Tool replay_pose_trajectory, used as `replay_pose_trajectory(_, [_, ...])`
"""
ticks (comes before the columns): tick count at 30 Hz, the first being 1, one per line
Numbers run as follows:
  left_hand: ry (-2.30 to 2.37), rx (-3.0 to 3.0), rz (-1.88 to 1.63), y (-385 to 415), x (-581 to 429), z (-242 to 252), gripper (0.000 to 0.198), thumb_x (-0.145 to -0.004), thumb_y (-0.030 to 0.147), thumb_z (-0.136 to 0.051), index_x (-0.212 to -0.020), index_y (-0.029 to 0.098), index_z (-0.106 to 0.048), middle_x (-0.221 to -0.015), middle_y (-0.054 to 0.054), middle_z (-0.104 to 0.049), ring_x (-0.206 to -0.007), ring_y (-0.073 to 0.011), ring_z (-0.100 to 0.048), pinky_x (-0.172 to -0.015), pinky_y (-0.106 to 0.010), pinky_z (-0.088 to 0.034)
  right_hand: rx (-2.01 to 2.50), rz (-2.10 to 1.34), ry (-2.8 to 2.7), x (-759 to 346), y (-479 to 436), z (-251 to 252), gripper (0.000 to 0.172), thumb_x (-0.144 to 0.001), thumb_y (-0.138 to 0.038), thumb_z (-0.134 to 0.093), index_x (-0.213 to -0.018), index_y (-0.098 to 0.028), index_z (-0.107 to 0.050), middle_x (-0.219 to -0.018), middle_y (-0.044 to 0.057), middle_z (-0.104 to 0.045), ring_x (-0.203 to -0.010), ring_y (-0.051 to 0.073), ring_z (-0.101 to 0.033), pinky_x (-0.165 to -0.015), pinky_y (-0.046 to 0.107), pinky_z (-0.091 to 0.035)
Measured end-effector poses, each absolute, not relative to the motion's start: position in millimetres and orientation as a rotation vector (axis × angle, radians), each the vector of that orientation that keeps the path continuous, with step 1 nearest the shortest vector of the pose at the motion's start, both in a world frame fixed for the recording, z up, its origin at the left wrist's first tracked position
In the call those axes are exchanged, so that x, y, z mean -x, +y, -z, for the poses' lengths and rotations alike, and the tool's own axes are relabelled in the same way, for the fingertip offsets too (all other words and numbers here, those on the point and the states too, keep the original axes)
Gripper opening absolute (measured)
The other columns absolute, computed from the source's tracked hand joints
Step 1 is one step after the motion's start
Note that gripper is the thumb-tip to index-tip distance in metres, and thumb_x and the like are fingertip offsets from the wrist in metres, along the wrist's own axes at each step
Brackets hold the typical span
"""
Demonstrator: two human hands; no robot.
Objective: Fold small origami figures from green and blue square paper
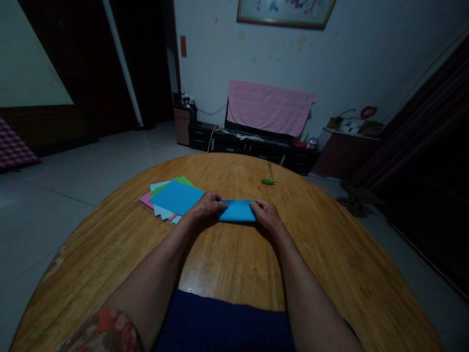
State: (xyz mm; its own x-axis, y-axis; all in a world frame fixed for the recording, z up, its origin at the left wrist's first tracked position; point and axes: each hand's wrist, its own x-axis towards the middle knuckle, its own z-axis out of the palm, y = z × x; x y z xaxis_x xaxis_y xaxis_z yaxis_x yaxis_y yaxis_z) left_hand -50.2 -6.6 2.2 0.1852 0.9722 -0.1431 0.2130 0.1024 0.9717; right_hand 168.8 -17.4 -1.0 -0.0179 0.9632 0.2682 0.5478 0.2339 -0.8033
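A folded blue paper (238, 210) lies on the round wooden table (234, 264) in front of me. My left hand (207, 205) presses on its left end with curled fingers. My right hand (265, 212) grips its right end the same way. Just left of my left hand sits a fanned stack of coloured paper sheets (172, 198), blue on top with green, pink and pale blue beneath.
A small green folded paper piece (268, 181) lies further back on the table. Beyond the table are a dark TV stand with a pink cloth (268, 106) draped over it, a side cabinet at the right, and a tiled floor.
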Motion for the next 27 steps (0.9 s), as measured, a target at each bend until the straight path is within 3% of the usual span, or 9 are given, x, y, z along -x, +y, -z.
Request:
replay_pose_trajectory(5, [1.427,-1.581,-0.805,9.0,44.4,3.6,0.008,-0.060,0.022,-0.065,-0.064,0.016,-0.062,-0.052,0.002,-0.051,-0.052,-0.0111,-0.044,-0.047,-0.022,-0.030,1.501,-0.475,-1.713,-176.5,-15.1,5.2,0.027,-0.074,-0.039,-0.054,-0.076,-0.019,-0.071,-0.074,0.002,-0.069,-0.072,0.020,-0.061,-0.068,0.028,-0.043])
replay_pose_trajectory(12, [1.640,-1.863,-0.659,14.1,23.3,-6.9,0.007,-0.055,0.016,-0.065,-0.050,0.018,-0.060,-0.046,-0.001,-0.048,-0.061,-0.0175,-0.053,-0.055,-0.025,-0.034,1.670,-0.069,-1.884,-182.9,-14.0,12.8,0.024,-0.077,-0.028,-0.051,-0.076,-0.017,-0.073,-0.079,0.007,-0.068,-0.073,0.018,-0.059,-0.067,0.026,-0.040])
replay_pose_trajectory(20, [1.723,-2.013,-0.560,7.7,14.1,-9.7,0.007,-0.061,0.017,-0.061,-0.062,0.018,-0.068,-0.071,-0.009,-0.068,-0.082,-0.0242,-0.062,-0.070,-0.027,-0.042,1.783,0.020,-1.928,-180.0,-17.9,12.4,0.022,-0.078,-0.023,-0.053,-0.077,-0.015,-0.073,-0.081,0.010,-0.067,-0.075,0.019,-0.058,-0.067,0.027,-0.038])
replay_pose_trajectory(27, [1.738,-2.079,-0.546,7.4,13.0,-6.1,0.015,-0.067,0.021,-0.061,-0.078,0.018,-0.072,-0.086,-0.013,-0.071,-0.090,-0.0273,-0.063,-0.077,-0.030,-0.044,1.810,0.059,-1.926,-178.9,-16.7,16.5,0.019,-0.079,-0.024,-0.055,-0.079,-0.017,-0.073,-0.085,0.010,-0.067,-0.081,0.020,-0.058,-0.071,0.028,-0.039])
